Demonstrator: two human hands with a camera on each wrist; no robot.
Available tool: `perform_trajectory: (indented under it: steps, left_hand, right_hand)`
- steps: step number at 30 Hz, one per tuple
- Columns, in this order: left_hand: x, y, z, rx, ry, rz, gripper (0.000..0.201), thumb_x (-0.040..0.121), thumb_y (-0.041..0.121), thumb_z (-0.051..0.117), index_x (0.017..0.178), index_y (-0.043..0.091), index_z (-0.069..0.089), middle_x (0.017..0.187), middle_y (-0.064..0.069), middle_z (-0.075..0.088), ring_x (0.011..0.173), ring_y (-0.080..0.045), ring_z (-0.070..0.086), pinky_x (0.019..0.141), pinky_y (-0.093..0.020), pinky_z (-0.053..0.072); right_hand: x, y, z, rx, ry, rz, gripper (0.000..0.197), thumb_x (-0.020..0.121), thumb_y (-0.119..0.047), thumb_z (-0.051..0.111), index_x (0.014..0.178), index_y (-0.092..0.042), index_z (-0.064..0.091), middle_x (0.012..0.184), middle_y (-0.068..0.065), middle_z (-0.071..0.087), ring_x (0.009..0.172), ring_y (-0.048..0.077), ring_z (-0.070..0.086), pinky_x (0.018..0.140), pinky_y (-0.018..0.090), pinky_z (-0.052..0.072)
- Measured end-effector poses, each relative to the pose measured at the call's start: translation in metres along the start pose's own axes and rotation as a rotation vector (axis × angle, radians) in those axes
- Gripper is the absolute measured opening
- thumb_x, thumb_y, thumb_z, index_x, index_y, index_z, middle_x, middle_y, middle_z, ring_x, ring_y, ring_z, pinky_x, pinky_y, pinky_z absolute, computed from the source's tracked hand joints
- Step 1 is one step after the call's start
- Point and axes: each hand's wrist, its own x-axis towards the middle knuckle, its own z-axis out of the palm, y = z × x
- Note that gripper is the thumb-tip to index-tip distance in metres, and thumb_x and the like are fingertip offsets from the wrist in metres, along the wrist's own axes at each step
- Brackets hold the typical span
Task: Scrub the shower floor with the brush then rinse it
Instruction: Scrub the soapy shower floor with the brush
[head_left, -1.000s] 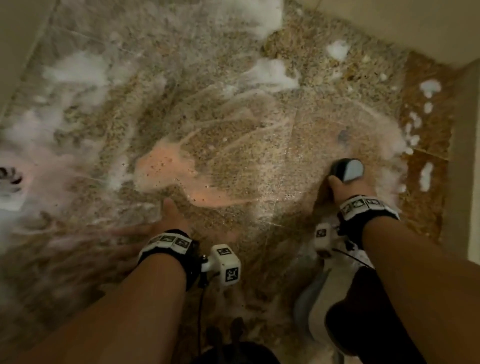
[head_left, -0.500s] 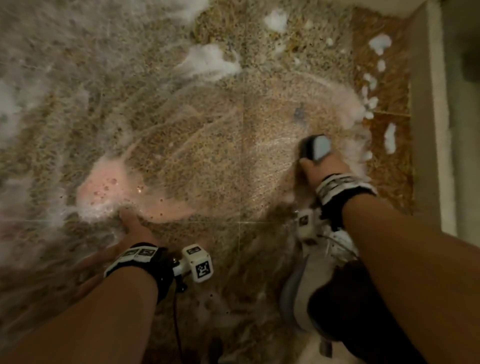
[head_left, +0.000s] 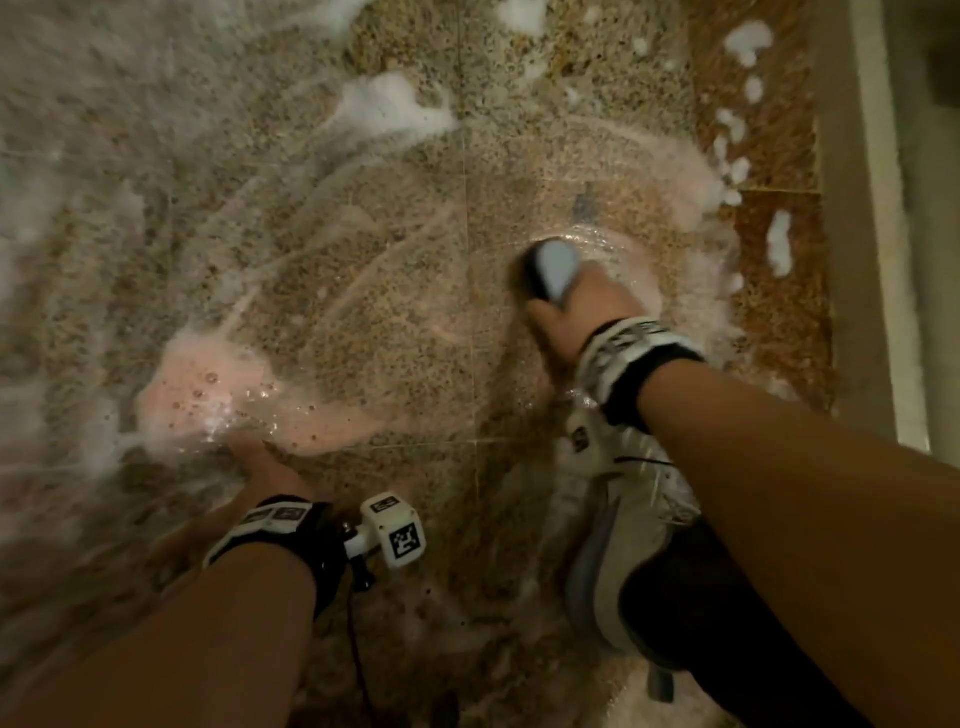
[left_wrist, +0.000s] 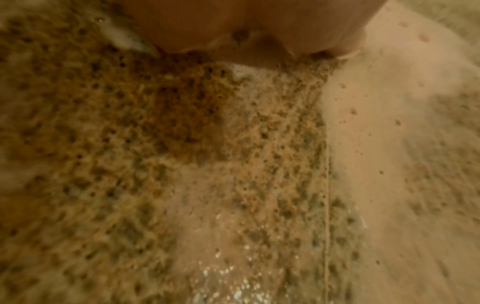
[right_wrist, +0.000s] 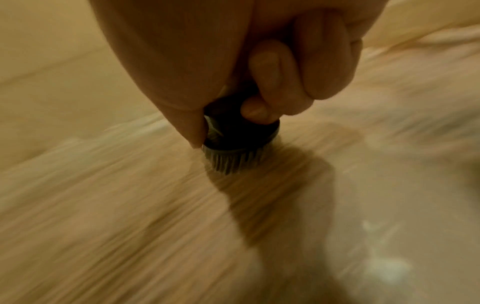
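1. The left hand lies flat on the wet, speckled tan stone shower floor, fingers spread and holding nothing. It looks like a prop carrying the person's weight while they crouch, so the other arm can work freely. In the left wrist view the fingertips press straight onto the tile.
2. Just ahead of that hand sits a pinkish pool of soapy water, with white foam patches farther out. The suds are still there, so I judge rinsing has not begun.
3. Between the two hands the floor shows curved soap streaks.
4. The right hand is wrapped tightly around the small dark scrub brush with a pale blue-grey top; the right wrist view shows its bristles pushed down onto the tile. The fist-over-top hold likely lets the arm bear down.
5. Below that hand a white-and-grey sneaker is planted on the floor.
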Motion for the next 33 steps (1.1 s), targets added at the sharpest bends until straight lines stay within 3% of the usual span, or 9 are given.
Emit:
perform_trajectory:
  steps: [4,6,10,14,17,21,25,29,33]
  left_hand:
    - [0.071,0.001,0.016,-0.035,0.049,-0.042,0.171,0.004,0.113,-0.007,0.153,0.04,0.038,0.149,-0.012,0.05,0.123,-0.058,0.048,0.094,-0.076,0.03]
    - [0.071,0.002,0.019,-0.058,0.07,-0.04,0.171,0.005,0.113,-0.005,0.156,0.041,0.028,0.156,-0.011,0.042,0.129,-0.057,0.043,0.098,-0.075,0.028]
    - [-0.008,0.003,0.001,-0.157,0.073,0.005,0.171,0.009,0.112,-0.009,0.161,0.034,-0.01,0.17,-0.01,0.015,0.145,-0.053,0.029,0.109,-0.073,0.024]
    - [-0.019,0.003,0.001,-0.173,0.12,0.001,0.168,0.015,0.112,-0.01,0.163,0.032,-0.006,0.17,-0.014,0.015,0.146,-0.054,0.026,0.112,-0.072,0.022]
    - [0.023,0.003,0.009,-0.197,0.123,-0.016,0.172,0.008,0.114,-0.004,0.162,0.038,0.011,0.165,-0.01,0.03,0.141,-0.051,0.036,0.108,-0.07,0.025]
    - [-0.036,-0.001,-0.001,-0.188,0.146,0.017,0.158,0.03,0.113,-0.002,0.164,0.029,-0.006,0.171,-0.012,0.008,0.151,-0.05,0.017,0.117,-0.071,0.016]
    - [-0.061,-0.005,-0.006,-0.173,0.189,0.043,0.146,0.046,0.112,0.002,0.156,0.022,-0.03,0.17,-0.016,-0.013,0.154,-0.051,-0.001,0.119,-0.072,0.008]
    - [-0.051,0.0,-0.002,-0.212,0.21,0.069,0.158,0.024,0.108,-0.016,0.155,0.022,-0.033,0.169,-0.018,-0.018,0.155,-0.049,-0.005,0.118,-0.072,0.008]
    - [-0.053,0.001,0.001,-0.226,0.222,0.05,0.158,0.022,0.108,-0.017,0.155,0.024,-0.031,0.169,-0.017,-0.019,0.154,-0.05,-0.007,0.117,-0.074,0.005]
  right_hand:
    - [0.04,0.09,-0.05,0.078,0.136,0.308,0.071,0.093,-0.048,0.062,0.149,-0.012,0.037,0.143,0.019,0.049,0.125,0.042,0.052,0.1,0.044,0.043]
    - [0.051,0.087,-0.064,0.054,0.116,0.414,0.071,0.097,-0.05,0.057,0.152,-0.012,0.033,0.152,0.02,0.042,0.131,0.043,0.047,0.093,0.045,0.04]
    - [0.061,-0.005,-0.048,0.081,0.146,0.113,0.06,0.097,-0.044,0.055,0.145,-0.013,0.037,0.144,0.021,0.048,0.125,0.043,0.052,0.094,0.045,0.044]
    - [0.04,-0.088,0.002,0.045,-0.025,-0.122,0.071,0.093,-0.049,0.061,0.149,-0.011,0.038,0.136,0.017,0.057,0.11,0.037,0.061,0.084,0.038,0.05]
    - [0.02,-0.07,0.01,-0.003,-0.064,-0.178,0.081,0.093,-0.054,0.061,0.153,-0.008,0.031,0.134,0.015,0.059,0.107,0.035,0.062,0.082,0.035,0.048]
    - [0.051,0.02,-0.031,0.018,0.123,0.067,0.074,0.088,-0.061,0.059,0.138,-0.008,0.045,0.12,0.02,0.058,0.101,0.037,0.06,0.085,0.039,0.047]
    - [0.082,0.041,-0.069,0.015,0.131,0.418,0.083,0.092,-0.062,0.054,0.151,-0.008,0.035,0.147,0.023,0.046,0.123,0.044,0.052,0.088,0.046,0.044]
    - [0.075,-0.058,-0.038,-0.036,0.187,0.011,0.062,0.091,-0.05,0.053,0.142,-0.017,0.041,0.131,0.02,0.053,0.112,0.04,0.057,0.091,0.047,0.048]
    - [0.019,-0.158,0.028,-0.135,-0.072,-0.357,0.063,0.093,-0.055,0.055,0.142,-0.017,0.047,0.129,0.013,0.062,0.107,0.036,0.063,0.083,0.038,0.051]
